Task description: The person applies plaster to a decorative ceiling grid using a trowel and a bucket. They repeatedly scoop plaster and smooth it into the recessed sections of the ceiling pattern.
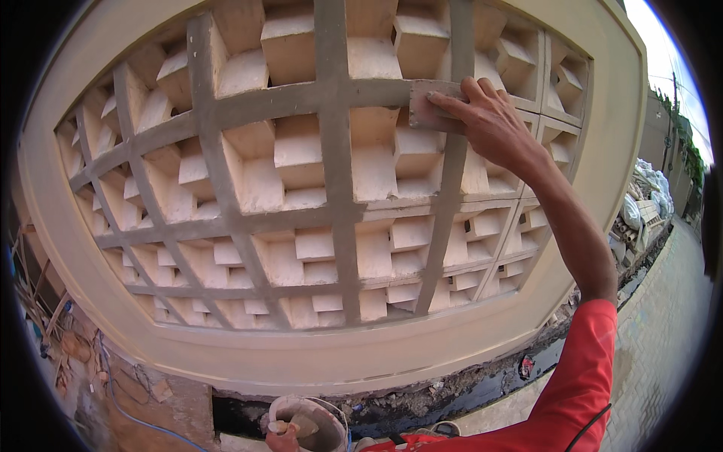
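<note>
My right hand (482, 113) is closed on a thin flat plate (426, 115), held against a grey-filled joint (384, 90) of the cream lattice block wall (151, 346), near the top right of the panel. Grey filler covers the joints across the left and middle; those at the right show cream. At the bottom edge my left hand (283, 438) grips a tool handle (273, 426) over a grey bucket (325, 414) with a wire handle. The tool's blade is partly visible inside the bucket's rim.
A dark wet drainage channel (482, 388) runs below the wall, beside a paved lane (663, 316). Bagged rubble (648, 203) is piled at the right near a utility pole (672, 113). A blue hose (151, 422) and scraps of wood (45, 301) lie at the left.
</note>
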A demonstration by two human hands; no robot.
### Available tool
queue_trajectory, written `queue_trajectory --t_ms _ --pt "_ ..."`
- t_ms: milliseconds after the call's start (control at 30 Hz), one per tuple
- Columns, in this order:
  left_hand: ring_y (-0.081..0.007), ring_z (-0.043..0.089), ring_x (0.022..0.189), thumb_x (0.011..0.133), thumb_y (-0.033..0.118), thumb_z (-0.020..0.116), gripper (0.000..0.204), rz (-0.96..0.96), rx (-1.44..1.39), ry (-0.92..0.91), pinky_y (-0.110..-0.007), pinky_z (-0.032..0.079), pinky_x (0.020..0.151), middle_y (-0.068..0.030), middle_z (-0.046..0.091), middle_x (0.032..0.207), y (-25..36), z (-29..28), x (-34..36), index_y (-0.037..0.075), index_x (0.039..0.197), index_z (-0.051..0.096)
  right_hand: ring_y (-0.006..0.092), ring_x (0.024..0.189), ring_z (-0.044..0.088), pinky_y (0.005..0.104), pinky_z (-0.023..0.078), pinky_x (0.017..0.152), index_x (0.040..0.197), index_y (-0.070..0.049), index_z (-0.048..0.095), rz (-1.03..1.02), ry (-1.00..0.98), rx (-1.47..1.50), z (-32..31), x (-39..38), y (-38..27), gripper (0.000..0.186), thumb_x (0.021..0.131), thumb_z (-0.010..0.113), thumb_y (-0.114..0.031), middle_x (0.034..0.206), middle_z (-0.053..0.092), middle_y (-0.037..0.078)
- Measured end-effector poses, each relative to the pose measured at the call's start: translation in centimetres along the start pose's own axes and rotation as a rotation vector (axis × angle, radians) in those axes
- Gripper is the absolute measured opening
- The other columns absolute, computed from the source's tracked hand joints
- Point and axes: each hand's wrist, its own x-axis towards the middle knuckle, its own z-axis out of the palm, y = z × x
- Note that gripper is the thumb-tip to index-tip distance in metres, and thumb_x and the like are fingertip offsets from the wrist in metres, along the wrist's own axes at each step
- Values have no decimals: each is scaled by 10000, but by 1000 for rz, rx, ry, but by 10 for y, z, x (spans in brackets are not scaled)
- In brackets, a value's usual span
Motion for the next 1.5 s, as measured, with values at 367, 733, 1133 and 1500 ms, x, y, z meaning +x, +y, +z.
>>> queue_trajectory --t_ms 367,733,1133,1500 --pt "-370 620 794 797 278 707 336 -223 -470 100 -486 492 748 -188 666 841 93 -47 17 -25 931 648 243 983 501 388 426 796 1318 -226 566 124 -65 -72 2 -46 48 547 815 621 -16 1028 494 64" --pt "-354 568 1037 801 316 718 411 -230 -231 -94 -462 440 939 -200 647 1005 55 8 20 -16 1030 645 244 1025 513 377 452 813 1320 -229 568 19 -98 -63 -2 10 5 549 818 617 -14 1070 504 72" --pt "-304 631 908 835 346 678 353 -117 -101 143 -459 480 850 -142 687 942 73 -3 17 29 990 687 231 983 514 368 439 818 1318 -229 590 -2 -66 -31 -9 11 0 467 876 597 -76 1021 508 70" --pt "-325 639 871 842 340 672 321 -91 -460 157 -458 495 813 -158 696 912 79 -9 27 47 965 717 254 995 513 375 444 837 1341 -228 566 229 -193 -55 -17 -42 56 566 842 548 38 1042 514 84"
